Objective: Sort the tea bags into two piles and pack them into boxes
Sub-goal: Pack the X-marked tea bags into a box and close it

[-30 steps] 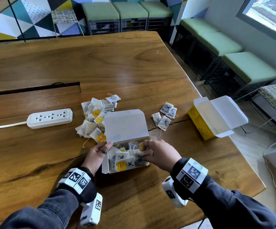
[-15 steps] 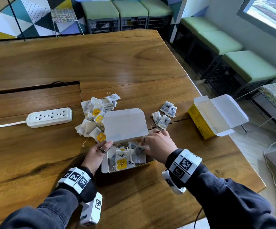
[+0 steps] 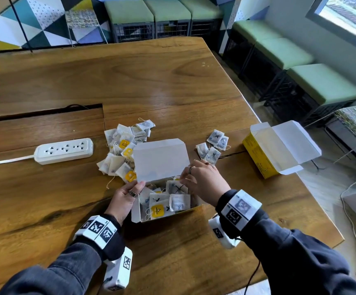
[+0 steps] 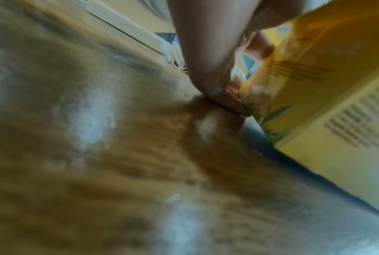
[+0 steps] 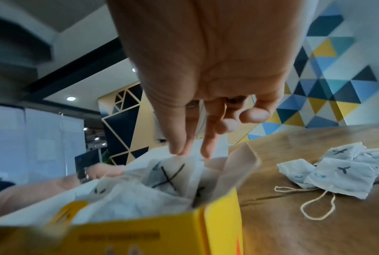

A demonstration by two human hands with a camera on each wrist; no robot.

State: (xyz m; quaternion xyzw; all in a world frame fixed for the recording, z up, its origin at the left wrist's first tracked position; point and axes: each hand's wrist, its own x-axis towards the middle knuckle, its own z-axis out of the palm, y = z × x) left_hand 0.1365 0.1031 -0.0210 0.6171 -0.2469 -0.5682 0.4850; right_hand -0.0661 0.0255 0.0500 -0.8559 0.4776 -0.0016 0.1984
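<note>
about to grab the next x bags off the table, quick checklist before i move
1. Near box open, lid up: ok.
2. Left hand steadies the box's left end: ok.
3. Right hand free of bags: cannot tell; fingertips touch an X-marked bag.
4. Loose X-marked bags lie right of the box: ok.
5. Room left in the box: not ok, bags reach the rim.
6. Second box open: ok.

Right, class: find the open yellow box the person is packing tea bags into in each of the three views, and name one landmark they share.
Head view: the open yellow box sits bottom centre, lid up, between both hands.
Left wrist view: its yellow printed side fills the right edge.
Right wrist view: its yellow wall runs along the bottom, tea bags above.
Shared landmark: the wooden table.
</note>
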